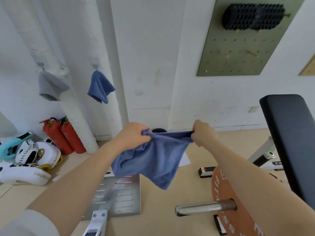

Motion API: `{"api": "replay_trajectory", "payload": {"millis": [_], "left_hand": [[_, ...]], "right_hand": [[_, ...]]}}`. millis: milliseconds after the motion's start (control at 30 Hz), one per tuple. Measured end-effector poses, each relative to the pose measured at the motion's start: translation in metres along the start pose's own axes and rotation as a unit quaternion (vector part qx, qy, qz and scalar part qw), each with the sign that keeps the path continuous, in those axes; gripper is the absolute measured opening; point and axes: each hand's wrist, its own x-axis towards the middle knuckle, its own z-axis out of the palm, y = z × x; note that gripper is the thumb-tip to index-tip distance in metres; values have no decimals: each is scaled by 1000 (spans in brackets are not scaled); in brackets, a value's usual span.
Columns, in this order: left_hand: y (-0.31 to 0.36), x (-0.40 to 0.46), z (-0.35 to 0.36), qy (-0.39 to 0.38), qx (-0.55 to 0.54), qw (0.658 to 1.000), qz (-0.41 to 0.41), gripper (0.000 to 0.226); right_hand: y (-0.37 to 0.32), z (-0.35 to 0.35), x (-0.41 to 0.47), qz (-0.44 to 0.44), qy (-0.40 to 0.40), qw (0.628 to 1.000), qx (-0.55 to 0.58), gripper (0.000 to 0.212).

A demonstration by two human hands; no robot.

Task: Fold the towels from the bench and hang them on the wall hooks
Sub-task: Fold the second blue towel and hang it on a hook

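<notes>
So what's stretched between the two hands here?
In the head view, the top edge of a blue towel runs taut between the left hand and right hand; the rest hangs below, off the floor.

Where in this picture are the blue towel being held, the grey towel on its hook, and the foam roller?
held blue towel (153, 160), head view, middle of the hanging cloth
grey towel (51, 86), head view, centre of its folds
foam roller (254, 16), head view, middle of its knobbly side
</notes>
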Motion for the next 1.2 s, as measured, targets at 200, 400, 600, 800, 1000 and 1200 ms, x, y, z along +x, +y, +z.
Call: {"api": "replay_trajectory", "payload": {"millis": [200,400,600,800,1000,1200], "left_hand": [[2,7,-2,55,-50,997,-6,34],[-7,12,3,87,-134,983,-88,42],[-17,10,-12,41,-371,910,-181,24],[-34,12,-21,93,-585,743,-312,37],[-45,13,-12,178,-614,718,-275,29],[-55,11,-20,203,-564,783,-164,19]], "right_hand": [[-9,6,14,156,21,884,440,7],[-28,-3,6,183,-14,661,727,29],[-20,-8,2,107,-88,719,681,21],[-2,-1,14,51,-189,779,595,20],[-3,3,13,31,-52,879,473,15],[-1,-4,21,23,77,888,454,35]]}}
